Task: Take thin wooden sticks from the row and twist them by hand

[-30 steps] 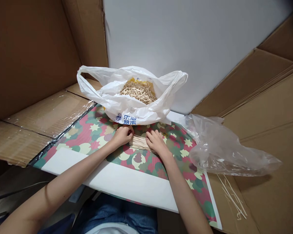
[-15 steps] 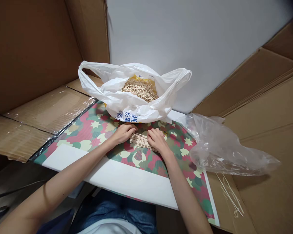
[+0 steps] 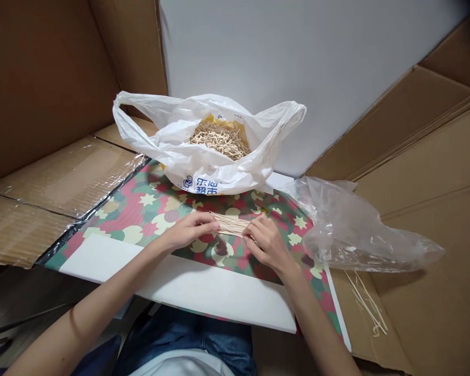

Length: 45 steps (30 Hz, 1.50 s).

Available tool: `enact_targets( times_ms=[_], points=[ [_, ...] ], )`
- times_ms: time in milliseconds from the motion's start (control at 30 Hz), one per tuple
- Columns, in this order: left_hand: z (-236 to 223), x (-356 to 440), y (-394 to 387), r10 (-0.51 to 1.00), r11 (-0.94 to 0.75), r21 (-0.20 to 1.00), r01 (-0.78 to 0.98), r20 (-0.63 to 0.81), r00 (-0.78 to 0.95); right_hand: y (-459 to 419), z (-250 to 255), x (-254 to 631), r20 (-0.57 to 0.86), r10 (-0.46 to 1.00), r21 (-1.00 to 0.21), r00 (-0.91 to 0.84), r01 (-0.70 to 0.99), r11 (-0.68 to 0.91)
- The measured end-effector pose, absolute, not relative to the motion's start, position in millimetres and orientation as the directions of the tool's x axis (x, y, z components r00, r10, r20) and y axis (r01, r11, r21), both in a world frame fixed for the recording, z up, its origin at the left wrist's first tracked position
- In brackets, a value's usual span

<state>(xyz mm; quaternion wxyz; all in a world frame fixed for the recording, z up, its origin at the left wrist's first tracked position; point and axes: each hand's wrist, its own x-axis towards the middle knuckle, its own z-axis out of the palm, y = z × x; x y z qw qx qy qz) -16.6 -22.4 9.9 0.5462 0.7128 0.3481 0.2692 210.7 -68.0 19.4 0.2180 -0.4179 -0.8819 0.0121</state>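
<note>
Left hand (image 3: 191, 228) curled, thumb and fingers closed on left end of thin strands (image 3: 232, 225); right hand (image 3: 268, 243) pinching right end. Strands span between hands, side by side in flat bundle. Light, even pinch suits them, ends level, no twist: slender lengths look easy to snap. Pale, dry-looking, wood-like. Beyond hands, crinkled white bag (image 3: 231, 175) with short tangled bits (image 3: 221, 141); right of hands, limp translucent bag (image 3: 348, 224). Camouflage-patterned surface (image 3: 133, 209) beneath.
</note>
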Motion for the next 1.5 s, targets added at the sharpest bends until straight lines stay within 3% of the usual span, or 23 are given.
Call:
enact_targets(
  times_ms=[100,167,300,433,867,1133,1500],
  points=[
    [17,-12,-34,0.627,0.064,0.998,0.024,-0.059,0.777,-80,33,206,0.325,0.772,-0.350,-0.546,0.689,0.635],
    [17,-9,-42,0.598,0.119,0.992,-0.036,-0.043,0.800,-85,38,202,0.295,0.810,-0.493,-0.507,0.646,0.583],
    [13,-7,-60,0.719,0.103,0.983,-0.152,0.032,0.694,-90,36,195,0.175,0.886,-0.752,-0.430,0.523,0.402],
    [12,-7,-72,0.811,0.032,0.971,-0.235,0.112,0.574,-92,26,185,0.095,0.911,-0.894,-0.401,0.368,0.255],
    [1,-14,-70,0.759,0.204,0.898,-0.389,0.106,0.642,-91,19,165,-0.037,0.896,-0.979,-0.443,0.197,0.057],
    [1,-10,-68,0.777,0.261,0.844,-0.469,0.105,0.621,-97,17,153,-0.059,0.921,-0.995,-0.384,-0.050,-0.085],
    [-1,-8,-70,0.767,0.272,0.826,-0.493,0.123,0.630,-104,13,135,-0.007,0.968,-0.985,-0.249,-0.166,-0.049]
  ],
)
